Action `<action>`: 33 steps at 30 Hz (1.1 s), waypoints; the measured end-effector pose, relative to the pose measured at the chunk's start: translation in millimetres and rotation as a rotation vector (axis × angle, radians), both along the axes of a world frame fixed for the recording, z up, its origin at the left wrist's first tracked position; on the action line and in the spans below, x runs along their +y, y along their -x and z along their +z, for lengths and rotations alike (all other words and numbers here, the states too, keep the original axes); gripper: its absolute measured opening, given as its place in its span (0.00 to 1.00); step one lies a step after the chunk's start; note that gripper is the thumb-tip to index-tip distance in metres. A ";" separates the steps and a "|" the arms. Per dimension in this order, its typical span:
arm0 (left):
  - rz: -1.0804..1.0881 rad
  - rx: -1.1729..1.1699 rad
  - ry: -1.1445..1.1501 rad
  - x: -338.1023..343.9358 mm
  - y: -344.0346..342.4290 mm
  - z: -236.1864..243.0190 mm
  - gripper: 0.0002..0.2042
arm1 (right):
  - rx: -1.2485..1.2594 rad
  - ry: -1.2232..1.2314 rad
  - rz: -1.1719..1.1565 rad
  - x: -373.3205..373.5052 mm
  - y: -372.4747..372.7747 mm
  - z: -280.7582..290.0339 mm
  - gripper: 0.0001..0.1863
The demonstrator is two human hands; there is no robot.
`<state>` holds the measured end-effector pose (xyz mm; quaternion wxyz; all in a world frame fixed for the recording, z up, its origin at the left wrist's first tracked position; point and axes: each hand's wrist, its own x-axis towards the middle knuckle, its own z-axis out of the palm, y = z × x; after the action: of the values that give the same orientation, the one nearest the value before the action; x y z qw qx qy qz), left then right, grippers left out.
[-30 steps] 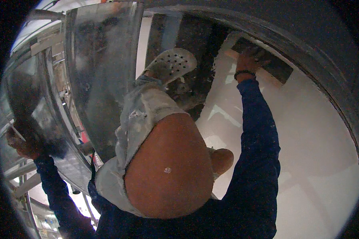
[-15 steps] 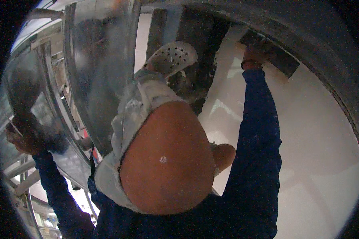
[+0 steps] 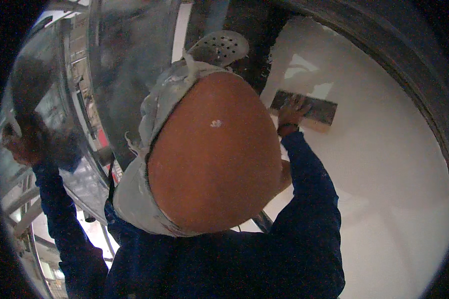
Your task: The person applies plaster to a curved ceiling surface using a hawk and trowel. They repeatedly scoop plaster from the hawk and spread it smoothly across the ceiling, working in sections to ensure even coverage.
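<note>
Head cam: R hand (image 3: 292,113), approx 2 o'clock, is gripping dark blade (image 3: 323,110) on white surface (image 3: 384,154), fingers splaying over it; L hand (image 3: 24,145), 9 o'clock, is gripping blurry pale tool (image 3: 15,124).

Looks down from the person's head (the left of two side-by-side fisheyes), upright and unmirrored. Hangs close above the bare knee (image 3: 214,159) at centre, farther from the left hand (image 3: 24,145) at nine o'clock and right hand (image 3: 290,117) at two. Takes in dark blue sleeves (image 3: 314,194) from seven and five, bending straight edges rimward.
</note>
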<state>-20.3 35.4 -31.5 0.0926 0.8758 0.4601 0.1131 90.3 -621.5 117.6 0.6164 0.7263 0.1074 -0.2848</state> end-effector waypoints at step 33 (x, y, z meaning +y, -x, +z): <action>-0.245 0.488 -0.401 45.8 38.7 -60.7 0.25 | 0.173 -0.150 0.066 -31.3 51.3 13.5 0.22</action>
<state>-59.0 81.2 -92.2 -0.1816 0.9265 0.3286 -0.0238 39.0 -652.8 131.1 0.5578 0.7390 0.2051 -0.3173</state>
